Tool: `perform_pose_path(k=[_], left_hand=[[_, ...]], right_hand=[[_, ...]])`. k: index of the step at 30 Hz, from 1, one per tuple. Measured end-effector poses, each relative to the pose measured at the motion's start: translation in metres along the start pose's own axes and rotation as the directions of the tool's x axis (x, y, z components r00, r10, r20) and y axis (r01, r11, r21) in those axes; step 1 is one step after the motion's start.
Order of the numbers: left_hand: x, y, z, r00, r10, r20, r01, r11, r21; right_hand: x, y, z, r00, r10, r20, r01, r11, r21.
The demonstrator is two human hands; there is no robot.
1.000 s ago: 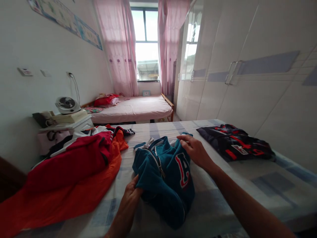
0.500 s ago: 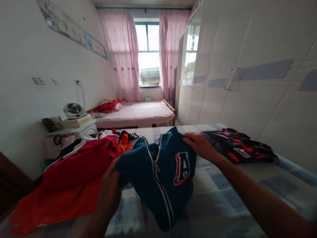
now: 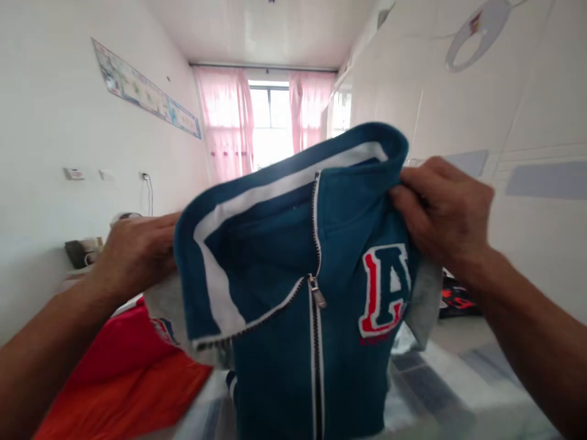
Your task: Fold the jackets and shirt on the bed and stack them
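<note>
A teal zip-up jacket [image 3: 275, 360] hangs upright in front of me, its collar spread wide. The zip is partly undone at the neck, with the metal pull about halfway up the view. A letter A patch in navy, red and white sits on the chest, and grey sleeves show at both sides. My left hand [image 3: 142, 250] is closed on the collar's left side; its fingertips are partly hidden behind the cloth. On the other side, my right hand [image 3: 447, 208] pinches the jacket near the right shoulder, thumb in front.
Red and orange clothes [image 3: 132, 366] lie on the bed at the left. Behind my right arm is a black and red garment [image 3: 458, 296]. The blue-and-white checked sheet [image 3: 440, 391] covers the bed. White wardrobes line the right wall, and pink curtains [image 3: 224, 116] hang at the far window.
The jacket has been raised off the bed and brought closer, its collar now stretched open. Both hands have moved up and farther apart. My view has tilted upward.
</note>
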State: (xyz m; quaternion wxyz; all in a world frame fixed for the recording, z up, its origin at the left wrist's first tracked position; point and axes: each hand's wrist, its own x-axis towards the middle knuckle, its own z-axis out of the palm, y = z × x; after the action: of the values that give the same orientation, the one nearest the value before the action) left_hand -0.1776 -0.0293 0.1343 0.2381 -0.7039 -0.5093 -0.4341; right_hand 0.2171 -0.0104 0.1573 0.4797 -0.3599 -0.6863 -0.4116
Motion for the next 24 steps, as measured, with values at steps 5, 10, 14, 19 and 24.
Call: perform_pose_path(k=[5, 10, 14, 19, 24], left_hand=[[0.028, 0.003, 0.047, 0.988, 0.014, 0.151, -0.067, 0.932, 0.357], [0.086, 0.010, 0.138, 0.979, -0.091, 0.184, 0.025, 0.943, 0.333], [0.068, 0.000, 0.200, 0.925, -0.173, 0.337, 0.092, 0.966, 0.242], [-0.046, -0.021, 0.218, 0.736, -0.153, 0.659, 0.170, 0.985, 0.039], [-0.139, -0.023, 0.174, 0.577, -0.128, 0.807, 0.592, 0.746, -0.305]], right_hand=[[-0.007, 0.028, 0.056, 0.990, -0.039, 0.133, 0.051, 0.995, -0.088], [0.000, 0.065, 0.148, 0.915, 0.168, 0.367, -0.101, 0.976, -0.194], [-0.048, 0.078, 0.198, 0.760, 0.336, 0.556, -0.301, 0.941, -0.158], [-0.157, 0.057, 0.175, 0.554, 0.264, 0.790, -0.505, 0.861, 0.066], [-0.226, 0.014, 0.098, 0.328, 0.196, 0.924, -0.775, 0.615, 0.144]])
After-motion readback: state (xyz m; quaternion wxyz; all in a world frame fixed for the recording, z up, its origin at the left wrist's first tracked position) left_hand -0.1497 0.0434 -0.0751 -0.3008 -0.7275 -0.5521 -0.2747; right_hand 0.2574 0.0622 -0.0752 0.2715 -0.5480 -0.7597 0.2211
